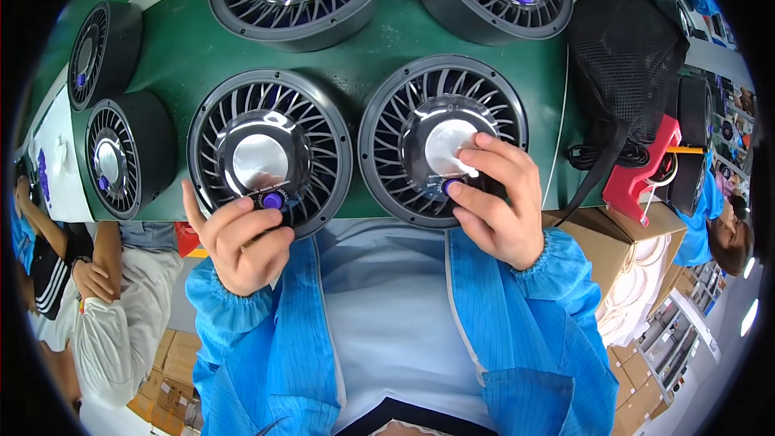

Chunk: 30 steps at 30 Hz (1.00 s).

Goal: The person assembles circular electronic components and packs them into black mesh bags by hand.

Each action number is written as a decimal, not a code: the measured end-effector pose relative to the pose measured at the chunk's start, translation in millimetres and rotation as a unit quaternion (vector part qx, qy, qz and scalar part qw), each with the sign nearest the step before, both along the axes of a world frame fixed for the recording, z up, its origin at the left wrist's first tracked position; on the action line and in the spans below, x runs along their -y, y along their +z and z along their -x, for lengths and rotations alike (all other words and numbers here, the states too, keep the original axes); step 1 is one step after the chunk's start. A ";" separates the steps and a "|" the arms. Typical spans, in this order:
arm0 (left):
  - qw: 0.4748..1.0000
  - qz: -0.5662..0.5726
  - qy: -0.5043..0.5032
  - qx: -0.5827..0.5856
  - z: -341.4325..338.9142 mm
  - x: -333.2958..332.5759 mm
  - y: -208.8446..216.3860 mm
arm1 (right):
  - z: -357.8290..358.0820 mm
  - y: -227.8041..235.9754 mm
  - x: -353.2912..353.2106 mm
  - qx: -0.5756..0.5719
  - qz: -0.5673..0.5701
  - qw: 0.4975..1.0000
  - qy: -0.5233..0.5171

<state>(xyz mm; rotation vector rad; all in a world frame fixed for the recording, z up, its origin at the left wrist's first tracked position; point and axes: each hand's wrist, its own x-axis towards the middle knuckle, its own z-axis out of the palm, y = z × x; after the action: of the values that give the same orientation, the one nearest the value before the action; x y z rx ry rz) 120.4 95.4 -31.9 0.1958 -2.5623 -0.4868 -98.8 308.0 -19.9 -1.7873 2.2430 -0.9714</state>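
Two round black fan-like units with curved slats and clear domed centres lie side by side before me, the left unit [329, 186] and the right unit [378, 153]. My left hand [245, 246] is curled at the lower part of the left unit, thumb and index fingertips against its purple knob [274, 199], little finger raised. On the right unit, my right hand [507, 202] has thumb and index finger at another purple knob [447, 186], which they partly cover. Its other fingertips rest on the clear dome [449, 148] or just above it; I cannot tell which.
More such units stand beyond [347, 20], at far right [484, 20] and at left [149, 141] on the green table [355, 64]. A black mesh bag [622, 56], red tool-like object [646, 169] and cardboard box [605, 250] are at right. A person [121, 291] sits at left.
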 end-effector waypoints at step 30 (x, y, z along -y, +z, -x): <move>0.973 -0.043 -0.183 0.136 79.6 -50.9 41.4 | -15.7 -16.4 -4.4 0.420 0.057 0.875 -0.235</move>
<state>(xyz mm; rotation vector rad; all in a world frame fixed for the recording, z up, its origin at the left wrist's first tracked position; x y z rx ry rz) 40.8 146.3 9.5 -0.1993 -2.8600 -0.7550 -83.1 312.4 -36.3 -0.5724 2.0219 -1.5872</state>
